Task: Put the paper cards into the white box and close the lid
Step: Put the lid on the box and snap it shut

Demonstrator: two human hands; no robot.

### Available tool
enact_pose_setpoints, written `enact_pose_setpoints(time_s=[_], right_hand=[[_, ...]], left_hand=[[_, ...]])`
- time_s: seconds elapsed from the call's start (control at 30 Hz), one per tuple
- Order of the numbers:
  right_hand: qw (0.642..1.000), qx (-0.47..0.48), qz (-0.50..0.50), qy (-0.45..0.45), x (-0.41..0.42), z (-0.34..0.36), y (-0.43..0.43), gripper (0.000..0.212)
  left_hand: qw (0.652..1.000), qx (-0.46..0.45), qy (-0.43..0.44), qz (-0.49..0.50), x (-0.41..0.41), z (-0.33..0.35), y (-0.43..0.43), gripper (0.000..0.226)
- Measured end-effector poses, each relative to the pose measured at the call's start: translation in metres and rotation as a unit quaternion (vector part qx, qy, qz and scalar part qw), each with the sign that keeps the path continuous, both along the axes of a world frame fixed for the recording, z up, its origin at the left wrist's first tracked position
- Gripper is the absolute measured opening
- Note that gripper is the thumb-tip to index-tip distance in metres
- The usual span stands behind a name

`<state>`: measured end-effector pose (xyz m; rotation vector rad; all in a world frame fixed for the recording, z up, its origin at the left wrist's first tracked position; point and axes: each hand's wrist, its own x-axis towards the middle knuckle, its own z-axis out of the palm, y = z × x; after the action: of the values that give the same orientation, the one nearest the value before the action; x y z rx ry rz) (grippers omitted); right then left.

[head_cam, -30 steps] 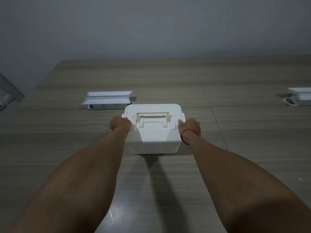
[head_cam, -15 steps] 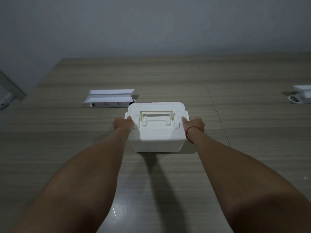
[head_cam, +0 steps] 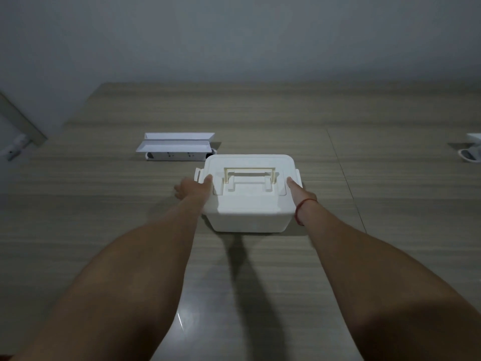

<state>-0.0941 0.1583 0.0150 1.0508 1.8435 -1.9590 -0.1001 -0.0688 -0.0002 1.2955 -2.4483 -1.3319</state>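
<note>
The white box (head_cam: 247, 220) stands on the wooden table (head_cam: 390, 204) with its lid (head_cam: 250, 201) down and its handle (head_cam: 249, 171) folded flat. My left hand (head_cam: 194, 188) grips the box's left side with the thumb on the lid's edge, beside a side clip (head_cam: 197, 174) that sticks outward. My right hand (head_cam: 299, 191), with a red string on its wrist, grips the right side, thumb also on the lid. No paper cards are in sight.
A white power-strip housing with raised flaps (head_cam: 177, 149) lies just behind and left of the box. Another white object (head_cam: 471, 152) sits at the right edge of the view. The table's left edge runs diagonally at far left, and a grey wall stands behind.
Both thumbs have slid up from the box's sides onto the lid. The left side clip now shows beside my left thumb. The view has shifted slightly left.
</note>
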Motion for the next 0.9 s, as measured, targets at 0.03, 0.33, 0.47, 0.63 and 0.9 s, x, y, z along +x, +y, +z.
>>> enact_pose_setpoints(time_s=[0.03, 0.33, 0.47, 0.63, 0.9], right_hand=[[1.000, -0.003, -0.008, -0.003, 0.000, 0.000, -0.002, 0.081], [0.998, -0.061, -0.027, -0.017, -0.003, -0.002, -0.001, 0.076], [0.993, -0.092, 0.056, -0.036, -0.006, 0.002, 0.007, 0.025], [0.991, -0.104, 0.075, -0.038, -0.011, -0.006, 0.012, 0.024], [0.974, 0.223, -0.007, 0.044, -0.007, 0.002, -0.004, 0.069]], left_hand=[[0.999, -0.025, 0.027, -0.010, -0.001, 0.000, 0.001, 0.056], [0.985, -0.107, 0.133, -0.031, 0.002, -0.002, 0.011, 0.031], [0.984, -0.087, 0.150, -0.045, 0.002, -0.009, 0.008, 0.034], [0.984, -0.074, 0.158, -0.046, 0.002, -0.011, 0.010, 0.030], [0.984, -0.083, 0.142, -0.076, 0.007, -0.007, 0.015, 0.030]])
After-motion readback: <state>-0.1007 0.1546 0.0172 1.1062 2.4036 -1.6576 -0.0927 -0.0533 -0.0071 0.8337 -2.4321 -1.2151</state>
